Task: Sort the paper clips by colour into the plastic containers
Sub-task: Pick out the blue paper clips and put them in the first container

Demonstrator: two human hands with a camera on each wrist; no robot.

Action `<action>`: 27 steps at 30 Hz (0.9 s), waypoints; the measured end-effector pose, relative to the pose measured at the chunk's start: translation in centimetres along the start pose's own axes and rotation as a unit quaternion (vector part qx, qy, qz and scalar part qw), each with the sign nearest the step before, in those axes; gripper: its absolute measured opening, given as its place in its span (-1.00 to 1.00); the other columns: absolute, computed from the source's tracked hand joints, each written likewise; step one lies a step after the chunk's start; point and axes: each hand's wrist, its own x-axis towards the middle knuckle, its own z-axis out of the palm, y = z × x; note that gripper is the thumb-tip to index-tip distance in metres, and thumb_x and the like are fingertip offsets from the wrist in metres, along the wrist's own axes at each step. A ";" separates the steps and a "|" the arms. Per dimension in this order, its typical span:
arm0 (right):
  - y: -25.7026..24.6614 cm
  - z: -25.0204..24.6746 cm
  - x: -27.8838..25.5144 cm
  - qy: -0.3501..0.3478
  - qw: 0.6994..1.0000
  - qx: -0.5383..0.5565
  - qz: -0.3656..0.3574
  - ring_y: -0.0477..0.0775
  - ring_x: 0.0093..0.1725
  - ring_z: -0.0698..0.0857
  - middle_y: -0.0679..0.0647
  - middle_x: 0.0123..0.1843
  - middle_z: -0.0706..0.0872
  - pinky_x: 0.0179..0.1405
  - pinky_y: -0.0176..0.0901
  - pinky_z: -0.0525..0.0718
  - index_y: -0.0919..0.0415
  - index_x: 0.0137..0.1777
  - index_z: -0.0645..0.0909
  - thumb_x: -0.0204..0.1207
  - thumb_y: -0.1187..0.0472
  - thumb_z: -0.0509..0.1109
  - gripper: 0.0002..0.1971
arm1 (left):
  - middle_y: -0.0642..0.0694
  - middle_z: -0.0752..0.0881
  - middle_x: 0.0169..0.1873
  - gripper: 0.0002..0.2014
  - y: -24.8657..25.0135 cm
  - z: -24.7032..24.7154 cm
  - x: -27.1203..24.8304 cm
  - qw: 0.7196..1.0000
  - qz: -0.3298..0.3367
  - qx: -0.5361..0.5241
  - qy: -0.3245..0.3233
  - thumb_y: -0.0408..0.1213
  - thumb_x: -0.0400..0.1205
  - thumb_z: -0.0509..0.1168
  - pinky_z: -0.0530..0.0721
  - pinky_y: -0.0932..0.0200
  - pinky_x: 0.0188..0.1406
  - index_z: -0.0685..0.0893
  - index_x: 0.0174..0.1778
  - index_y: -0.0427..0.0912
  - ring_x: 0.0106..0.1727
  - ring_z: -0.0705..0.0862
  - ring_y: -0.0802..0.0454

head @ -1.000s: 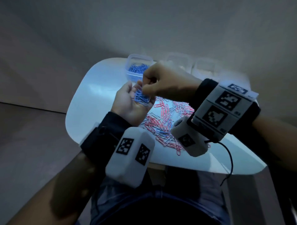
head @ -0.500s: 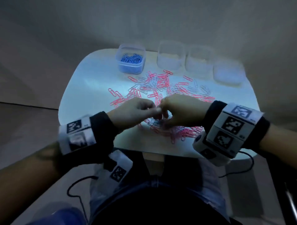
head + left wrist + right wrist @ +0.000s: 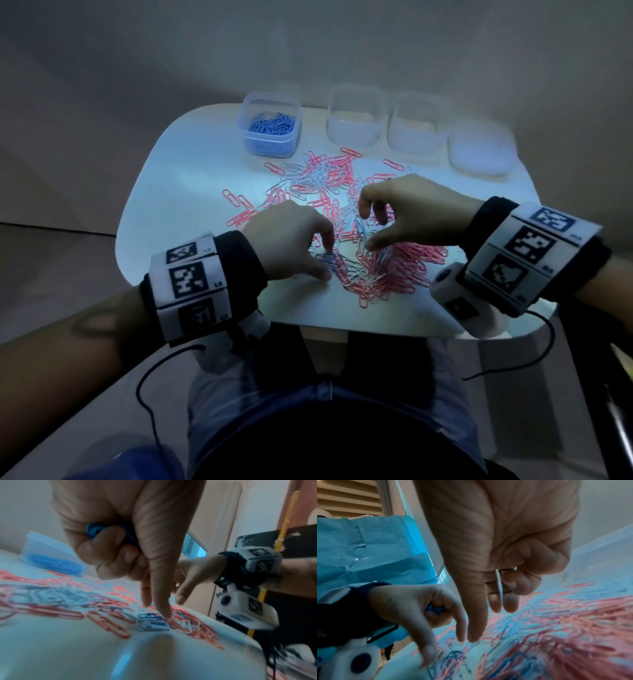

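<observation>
Head: leftmost container [image 3: 270, 128] holds blue clips; three containers right of it look empty; mixed clip pile [image 3: 342, 219] lies before them | Left wrist: left hand [image 3: 123, 536] curls round blue paper clips [image 3: 93, 529], forefinger touching pile | Right wrist: right hand [image 3: 501, 555], fingers relaxed, holds nothing.

No readable text; wristbands [image 3: 191, 281] bear coded square markers only.

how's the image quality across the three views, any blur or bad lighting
Head view: dim, bluish, dark corners, but the paper clips read sharply. Left wrist view: brighter, the clips smear toward the left edge. Right wrist view: heaviest motion blur, the clip pile streaks.
</observation>
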 end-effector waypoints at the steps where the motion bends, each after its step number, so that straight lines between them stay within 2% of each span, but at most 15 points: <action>1: 0.1 -0.2 0.0 0.003 1.000 -0.001 0.007 0.03 -0.16 0.49 0.00 -0.17 0.59 -0.13 -0.08 0.45 0.15 0.10 0.54 0.30 0.03 0.56 -0.57 | 0.18 0.37 -0.47 -0.65 0.1 0.1 0.0 1.000 -0.003 0.015 0.000 -0.01 0.38 0.50 0.28 0.22 -0.27 0.70 0.05 0.01 -0.25 0.40 0.08; 3: 0.3 -0.4 0.0 0.010 1.000 0.008 0.017 0.05 -0.16 0.51 0.00 -0.17 0.61 -0.13 -0.06 0.47 0.14 0.09 0.54 0.31 0.02 0.55 -0.58 | 0.18 0.36 -0.45 -0.67 0.3 0.1 0.1 0.999 -0.004 0.033 -0.001 -0.02 0.38 0.50 0.29 0.22 -0.26 0.70 0.03 0.02 -0.17 0.39 0.08; 7: 0.3 -0.7 -0.1 0.024 0.999 0.030 0.015 0.05 -0.16 0.53 -0.02 -0.23 0.59 -0.15 -0.07 0.46 0.15 0.04 0.56 0.31 0.01 0.55 -0.62 | 0.19 0.37 -0.48 -0.74 0.6 0.1 0.4 0.999 0.010 0.026 -0.024 -0.09 0.40 0.49 0.35 0.23 -0.24 0.74 -0.02 -0.02 -0.26 0.39 0.07; 9: 0.1 -0.7 -0.1 0.029 0.999 0.034 0.013 0.03 -0.20 0.51 -0.04 -0.26 0.57 -0.16 -0.08 0.43 0.17 0.03 0.57 0.33 0.02 0.53 -0.64 | 0.19 0.36 -0.48 -0.74 0.8 0.0 0.4 0.999 0.019 0.023 -0.024 -0.06 0.41 0.47 0.39 0.22 -0.23 0.75 -0.03 -0.04 -0.26 0.40 0.07; 11: -0.1 -0.7 0.0 0.033 0.999 0.041 0.014 -0.04 -0.28 0.47 -0.07 -0.30 0.54 -0.15 -0.08 0.44 0.18 0.03 0.59 0.35 0.03 0.53 -0.66 | 0.18 0.35 -0.46 -0.73 1.1 0.2 0.4 0.999 0.027 0.026 -0.015 -0.02 0.44 0.45 0.44 0.20 -0.19 0.76 -0.02 -0.05 -0.18 0.48 0.02; 14: -0.2 -0.5 0.0 0.036 0.998 0.041 0.016 -0.01 -0.26 0.46 -0.10 -0.31 0.51 -0.14 -0.07 0.47 0.17 0.03 0.59 0.38 0.04 0.51 -0.69 | 0.10 0.39 -0.39 -0.80 1.6 0.5 0.6 0.999 0.021 0.043 -0.002 -0.11 0.50 0.40 0.44 0.19 -0.18 0.75 0.00 -0.05 0.01 0.59 -0.07; 17: -0.2 -0.5 -0.2 0.043 0.998 0.043 0.018 0.03 -0.20 0.47 -0.04 -0.27 0.53 -0.18 -0.11 0.42 0.19 0.02 0.59 0.41 0.05 0.49 -0.71 | 0.07 0.47 -0.42 -0.84 1.7 0.2 1.2 0.999 0.006 0.032 -0.035 -0.19 0.50 0.42 0.47 0.21 -0.18 0.76 -0.03 -0.09 -0.09 0.59 -0.03; 20: -0.2 -0.4 -0.3 0.050 0.998 0.042 0.014 -0.01 -0.26 0.46 -0.01 -0.23 0.56 -0.25 -0.15 0.38 0.19 -0.06 0.60 0.44 0.04 0.46 -0.77 | -0.02 0.54 -0.30 -0.81 1.4 0.0 1.5 0.997 0.014 0.021 -0.075 -0.18 0.52 0.40 0.43 0.25 -0.18 0.76 -0.01 -0.15 -0.14 0.56 0.02; 22: -0.1 -0.3 -0.4 0.053 0.997 0.046 0.008 -0.11 -0.34 0.44 0.01 -0.22 0.58 -0.32 -0.16 0.39 0.17 -0.14 0.59 0.46 0.04 0.44 -0.80 | -0.01 0.50 -0.27 -0.80 1.2 0.4 1.3 0.997 0.026 0.028 -0.071 -0.16 0.55 0.35 0.41 0.23 -0.15 0.73 0.01 -0.16 -0.07 0.57 -0.01; 23: 0.0 -0.3 -0.5 0.055 0.997 0.049 0.007 -0.17 -0.36 0.42 0.00 -0.24 0.58 -0.34 -0.23 0.39 0.16 -0.17 0.58 0.46 0.05 0.44 -0.81 | 0.00 0.48 -0.25 -0.80 1.2 0.7 1.1 0.997 0.031 0.032 -0.064 -0.16 0.57 0.33 0.41 0.22 -0.12 0.71 0.02 -0.16 -0.01 0.57 -0.04; 25: 0.2 -0.3 -0.7 0.059 0.997 0.056 0.009 -0.19 -0.38 0.42 -0.04 -0.28 0.55 -0.35 -0.29 0.38 0.14 -0.19 0.56 0.47 0.05 0.43 -0.82 | -0.03 0.53 -0.21 -0.80 1.1 1.1 0.8 0.997 0.036 0.033 -0.058 -0.17 0.59 0.30 0.42 0.21 -0.10 0.69 0.03 -0.17 0.05 0.58 -0.07; 27: 0.4 -0.3 -0.8 0.062 0.996 0.062 0.013 -0.19 -0.38 0.42 -0.06 -0.30 0.55 -0.35 -0.28 0.39 0.14 -0.20 0.56 0.47 0.05 0.43 -0.82 | -0.04 0.57 -0.23 -0.80 1.0 1.0 0.9 0.997 0.032 0.026 -0.062 -0.17 0.59 0.31 0.37 0.23 -0.16 0.70 0.02 -0.19 -0.04 0.55 -0.04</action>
